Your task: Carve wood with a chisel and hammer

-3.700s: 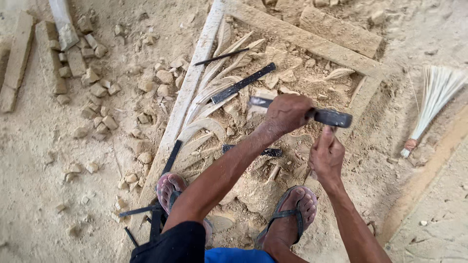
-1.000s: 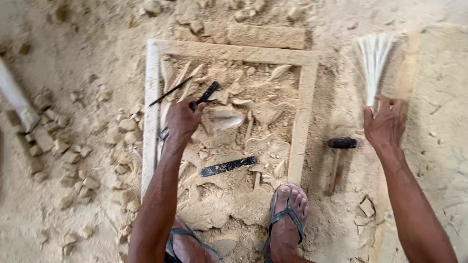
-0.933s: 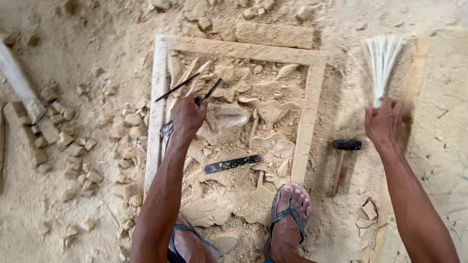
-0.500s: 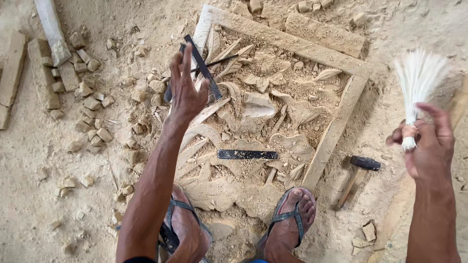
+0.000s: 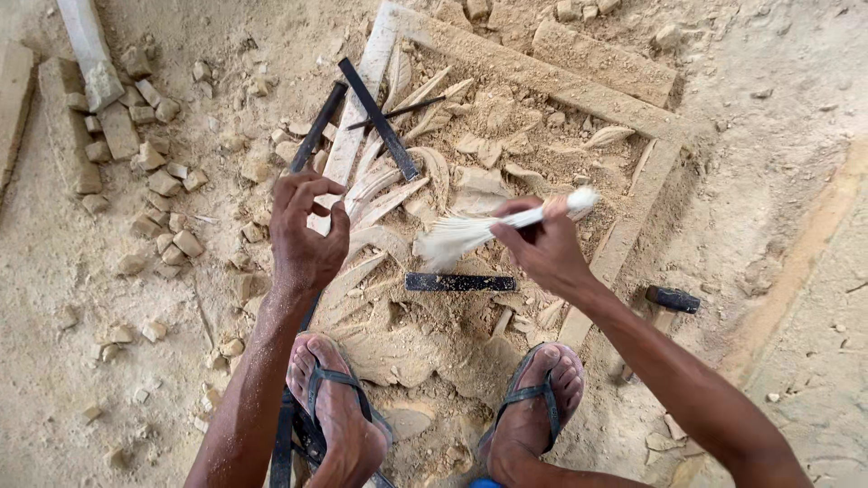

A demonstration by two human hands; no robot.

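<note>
**Sandy floor and what lies on it**

The dusty, sand-coloured floor [image 5: 768, 108] carries a rectangular pale stone relief panel carved with leaves [image 5: 506, 145], scattered small stone offcuts [image 5: 163, 181], long stone blocks [image 5: 63, 126], a dark-headed hammer [image 5: 665, 303] and two sandalled feet [image 5: 339, 407].

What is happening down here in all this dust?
A person squats over a framed stone relief panel carved with leaves, which lies flat on the sandy ground. The right hand holds a pale straw brush with its bristles over the carving. The left hand hovers at the panel's left edge, holding nothing. Dark chisels lie across the panel, another flat one sits near the middle, and a hammer rests outside the frame on the right.
</note>
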